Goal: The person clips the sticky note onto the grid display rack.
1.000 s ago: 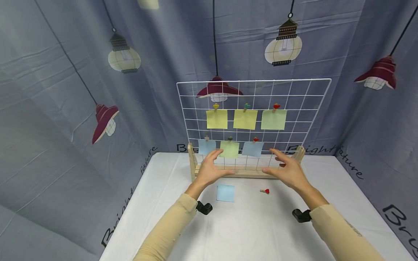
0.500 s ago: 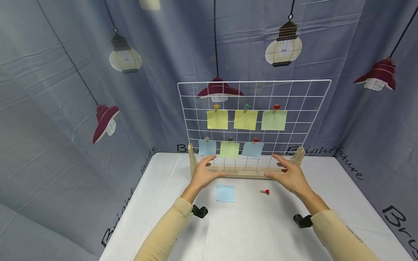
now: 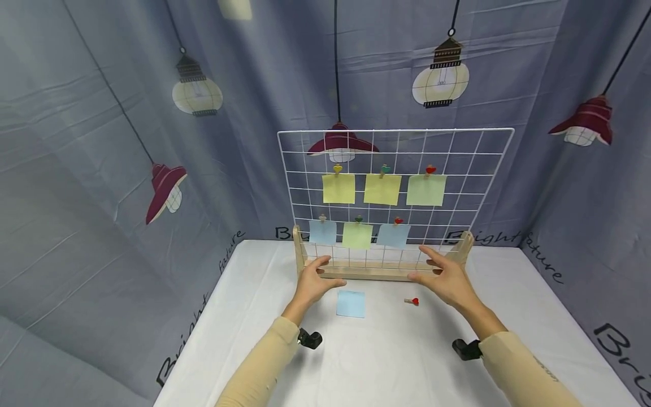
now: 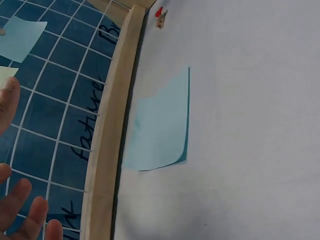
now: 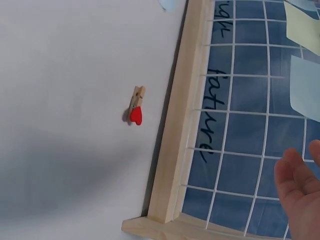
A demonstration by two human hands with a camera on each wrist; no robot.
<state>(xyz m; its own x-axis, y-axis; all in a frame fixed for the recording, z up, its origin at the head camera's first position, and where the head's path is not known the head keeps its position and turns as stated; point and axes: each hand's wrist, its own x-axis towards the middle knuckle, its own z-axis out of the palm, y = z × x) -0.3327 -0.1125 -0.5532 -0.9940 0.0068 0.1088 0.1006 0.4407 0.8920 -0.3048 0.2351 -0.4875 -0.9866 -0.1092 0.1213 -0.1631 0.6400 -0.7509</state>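
Observation:
My left hand (image 3: 312, 282) hovers in front of the wooden base (image 3: 376, 273) on the left, thumb and fingers spread apart, holding nothing. Just right of it, a light blue sticky note (image 3: 351, 304) lies flat on the white table; in the left wrist view this note (image 4: 159, 132) has one slightly lifted corner. On the other side my right hand (image 3: 447, 280) is held up before the base, also spread and without anything in it. Near its thumb lies a small wooden clothespin (image 3: 412, 302) with a red heart, seen closer as a clothespin (image 5: 136, 106) in the right wrist view.
A white wire grid (image 3: 396, 131) stands upright in the wooden base. Two rows of notes are clipped to it: yellow (image 3: 338, 189) and green (image 3: 426, 190) ones above, blue (image 3: 322, 233) and green ones below. A patterned curtain (image 3: 254, 141) hangs behind.
My left hand has moved down and left, away from the lower row of notes. The right hand has dropped only slightly. The note and clothespin on the table stay put.

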